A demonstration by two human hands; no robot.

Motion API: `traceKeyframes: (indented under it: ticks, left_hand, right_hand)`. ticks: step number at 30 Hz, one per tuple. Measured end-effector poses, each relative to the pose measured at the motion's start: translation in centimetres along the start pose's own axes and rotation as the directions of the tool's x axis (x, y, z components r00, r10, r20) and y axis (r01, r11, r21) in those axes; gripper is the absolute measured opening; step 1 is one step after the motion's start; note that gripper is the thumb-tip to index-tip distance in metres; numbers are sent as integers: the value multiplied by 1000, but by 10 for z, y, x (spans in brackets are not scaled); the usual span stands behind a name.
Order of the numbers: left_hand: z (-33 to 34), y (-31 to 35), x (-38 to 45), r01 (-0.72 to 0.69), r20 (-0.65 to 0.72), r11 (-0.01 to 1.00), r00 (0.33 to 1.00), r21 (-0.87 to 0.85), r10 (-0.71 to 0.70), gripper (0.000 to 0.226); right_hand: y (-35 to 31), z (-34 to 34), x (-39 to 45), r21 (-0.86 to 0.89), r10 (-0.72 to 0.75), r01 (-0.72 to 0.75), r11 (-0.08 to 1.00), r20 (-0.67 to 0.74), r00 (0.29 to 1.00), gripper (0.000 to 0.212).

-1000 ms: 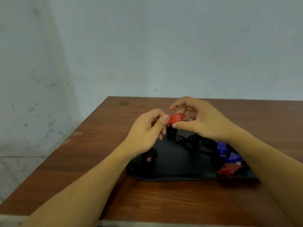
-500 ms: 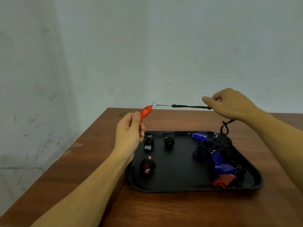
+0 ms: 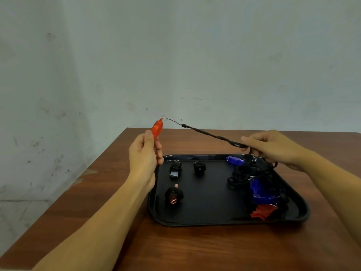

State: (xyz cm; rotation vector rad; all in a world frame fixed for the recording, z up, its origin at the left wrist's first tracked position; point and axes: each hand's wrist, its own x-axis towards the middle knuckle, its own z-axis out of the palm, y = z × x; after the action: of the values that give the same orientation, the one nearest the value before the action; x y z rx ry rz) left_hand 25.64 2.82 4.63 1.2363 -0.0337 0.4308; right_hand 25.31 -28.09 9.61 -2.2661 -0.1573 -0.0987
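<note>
My left hand (image 3: 145, 153) holds an orange-red whistle (image 3: 157, 128) upright above the tray's left edge, pinched between thumb and fingers. A small metal ring (image 3: 163, 118) at the whistle's top joins it to a black cord (image 3: 211, 135). The cord runs down to the right into my right hand (image 3: 273, 148), which pinches it above the tray's far right corner. The cord's tail drops from that hand toward a tangle of black cords (image 3: 248, 174) in the black tray (image 3: 211, 222).
The tray lies on a brown wooden table (image 3: 97, 192) against a pale wall. In it are three small black pieces (image 3: 175, 170), blue whistles (image 3: 257, 190) and a red whistle (image 3: 263, 211) among the cords on the right.
The hands drew apart from a close hold over the tray, stretching the cord. Since half a second ago my right hand has dropped lower, so the cord now slopes down to the right.
</note>
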Motion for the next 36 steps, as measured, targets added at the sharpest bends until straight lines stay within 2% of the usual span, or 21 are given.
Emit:
traceKeyframes:
  ticks: [2,4,7,9,11,12,13,15,18,20,23,27,31,34,36]
  left_hand:
    - [-3,1,2,24,-40,998,999,-53,-26,29]
    - [-6,2,4,20,-68,997,997,-77,-25,29]
    - [-4,0,3,-12,-46,1000,999,7,12,30]
    - [1,0,-2,-70,33,992,997,103,67,30]
    - [8,1,-10,-142,141,973,983,182,117,30]
    - [11,1,-14,-169,188,963,974,209,130,30]
    - [13,1,-17,-188,226,956,964,226,136,30]
    - [16,0,-21,-207,291,948,947,240,133,30]
    - [18,-1,-26,-199,345,954,932,224,113,33]
    - [19,-2,-27,-161,364,964,928,211,75,35]
    - [21,-3,-29,-88,401,978,916,190,5,40]
    - [22,-3,-30,-71,435,984,901,161,-6,39]
    - [20,-3,-28,-95,419,984,908,153,23,29]
    - [19,0,-25,86,427,996,901,-1,-78,32]
    - [17,3,-25,241,530,967,833,-87,-160,33]
  right_hand:
    - [6,-1,-2,58,12,-13,998,21,1000,40]
    - [12,-2,-4,12,30,-30,999,-11,999,41]
    - [30,-9,-2,-218,74,-113,969,-179,981,45]
    - [41,-13,2,-441,95,-199,875,-246,965,36]
    - [40,-8,3,-570,52,-190,799,-249,967,16]
    - [33,-2,4,-568,-3,-135,812,-236,972,20]
    - [24,6,4,-512,-72,-50,858,-216,974,25]
    - [-3,29,-1,-274,-182,129,953,-179,967,26]
    - [-42,64,-11,10,-304,304,953,-12,953,26]
    - [-53,85,-12,218,-326,307,927,57,944,23]
    - [-59,107,-8,483,-282,261,836,-29,959,17]
    - [-59,118,0,500,-281,325,803,-164,946,16]
    - [-53,116,2,538,-257,297,789,-151,955,17]
    - [-47,111,6,721,-196,205,662,-97,976,19]
    - [-47,107,8,754,-154,200,626,-132,979,18]
